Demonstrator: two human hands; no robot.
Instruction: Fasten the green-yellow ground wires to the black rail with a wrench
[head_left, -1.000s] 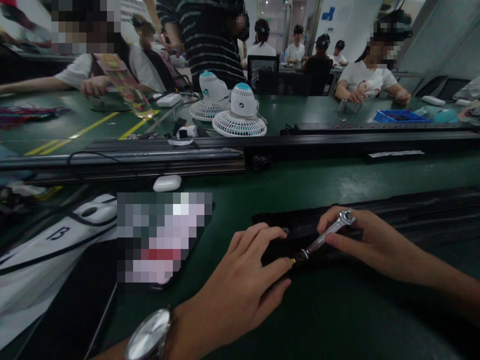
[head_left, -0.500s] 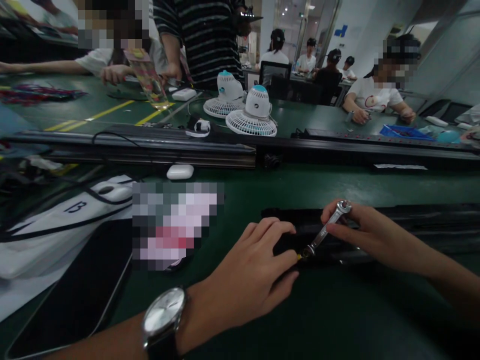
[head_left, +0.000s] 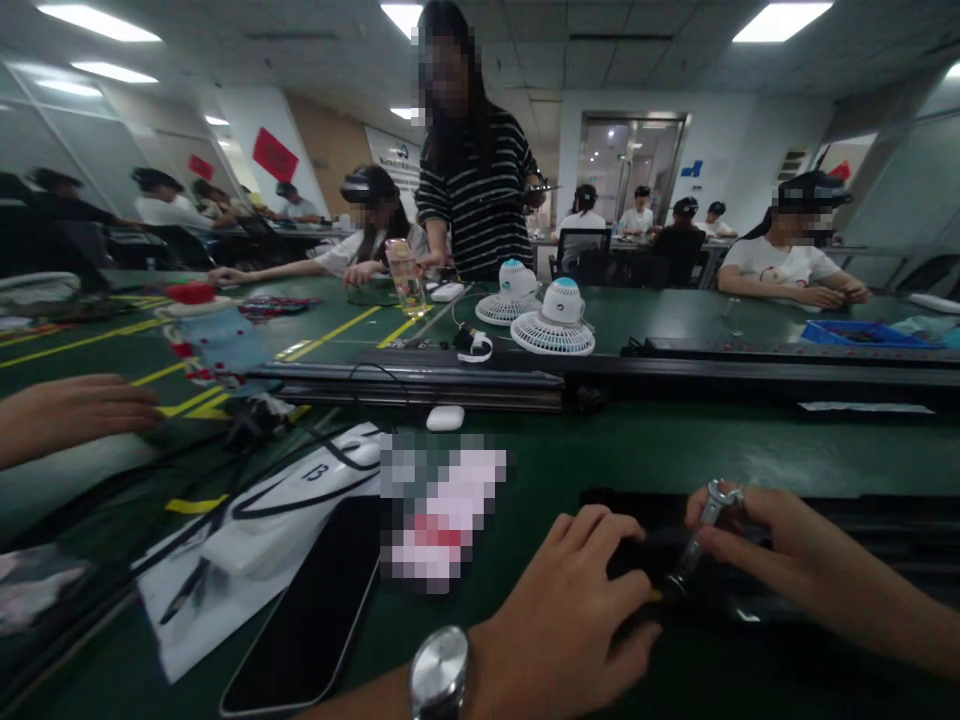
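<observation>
My right hand [head_left: 780, 545] grips a silver wrench [head_left: 701, 535], tilted with its open jaw up and its lower end down by a dark fitting. Beneath both hands lies a long black bar [head_left: 862, 525]. My left hand [head_left: 570, 610], a silver watch [head_left: 439, 670] on its wrist, has its fingers curled over the bar's left part. The left thumb and index finger close in beside the wrench's lower end, where a small yellow bit [head_left: 657, 594] shows. What lies between those fingers is mostly hidden and dark.
Left of my hands lie a pink blurred item [head_left: 457, 530], a black phone [head_left: 315, 610] and a white power strip [head_left: 300, 500]. Dark metal rails [head_left: 450, 385] cross the table, with white fans [head_left: 559, 320] behind. Another person's hand [head_left: 75, 415] reaches in from the left.
The view has tilted up and swung left, so more of the room shows and the table's things sit lower and further right. Both hands keep much the same hold by the wrench.
</observation>
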